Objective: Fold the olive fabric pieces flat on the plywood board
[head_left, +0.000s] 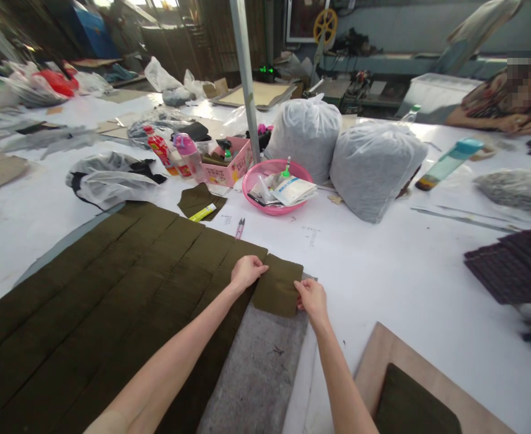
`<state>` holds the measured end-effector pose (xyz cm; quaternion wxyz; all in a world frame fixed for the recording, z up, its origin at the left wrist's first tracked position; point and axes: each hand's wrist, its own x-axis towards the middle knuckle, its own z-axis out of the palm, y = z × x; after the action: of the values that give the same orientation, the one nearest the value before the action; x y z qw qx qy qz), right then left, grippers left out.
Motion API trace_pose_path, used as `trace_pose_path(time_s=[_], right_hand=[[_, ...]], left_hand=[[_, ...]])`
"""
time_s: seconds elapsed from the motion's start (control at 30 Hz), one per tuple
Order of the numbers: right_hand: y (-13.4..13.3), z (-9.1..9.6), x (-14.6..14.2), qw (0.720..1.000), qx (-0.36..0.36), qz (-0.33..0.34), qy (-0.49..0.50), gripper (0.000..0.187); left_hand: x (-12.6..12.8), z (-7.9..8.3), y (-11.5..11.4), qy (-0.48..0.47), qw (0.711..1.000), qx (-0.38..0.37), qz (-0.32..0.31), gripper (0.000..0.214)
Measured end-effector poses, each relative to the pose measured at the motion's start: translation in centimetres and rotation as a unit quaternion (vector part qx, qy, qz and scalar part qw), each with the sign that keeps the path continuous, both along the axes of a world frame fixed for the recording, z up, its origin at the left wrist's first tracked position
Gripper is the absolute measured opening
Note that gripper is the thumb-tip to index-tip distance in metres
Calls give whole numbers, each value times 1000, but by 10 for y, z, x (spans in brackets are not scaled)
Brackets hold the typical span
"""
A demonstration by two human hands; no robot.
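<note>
Between my hands a dark olive fabric piece [278, 286] lies at the top of a grey felt-like sheet [256, 355]. My left hand [248, 271] pinches its upper left edge, beside the neighbouring row of fabric. At its right edge my right hand [311, 298] grips the piece between thumb and fingers. To the left, several long rows of olive fabric pieces [134, 289] lie side by side. A further olive fabric piece [419, 401] rests on a wooden board [376, 346] at the lower right.
Beyond the fabric lie pink thread snips [240, 228] and a pink basin [265, 208] of small items. Two stuffed white bags [376, 169] stand near a metal pole [246, 78]. Dark patterned fabric [513, 265] is stacked at right. A person's arm [482, 120] rests on the table's far side.
</note>
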<state>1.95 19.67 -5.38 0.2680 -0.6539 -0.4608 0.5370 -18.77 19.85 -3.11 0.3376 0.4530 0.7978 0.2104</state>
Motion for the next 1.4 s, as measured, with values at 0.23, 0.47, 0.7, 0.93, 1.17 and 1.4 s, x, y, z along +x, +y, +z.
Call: trace_pose_path(time_s=[0.23, 0.47, 0.7, 0.93, 1.17, 1.4], right_hand=[[-6, 2, 0, 999, 19, -26, 40, 33], [-13, 8, 1, 993, 35, -44, 106, 43], [-17, 13, 0, 988, 37, -61, 139, 46], [-14, 10, -2, 989, 32, -68, 127, 43], [-18, 11, -1, 990, 52, -71, 113, 41], [-46, 31, -9, 965, 251, -51, -54, 33]], left_hand=[[1, -2, -3, -17, 1000, 23, 9, 23], [1, -4, -7, -44, 997, 58, 15, 25], [2, 0, -11, -65, 993, 94, 6, 27], [2, -1, -7, -29, 996, 85, -1, 25], [7, 11, -9, 12, 995, 99, -24, 22], [11, 26, -27, -23, 977, 200, -73, 21]])
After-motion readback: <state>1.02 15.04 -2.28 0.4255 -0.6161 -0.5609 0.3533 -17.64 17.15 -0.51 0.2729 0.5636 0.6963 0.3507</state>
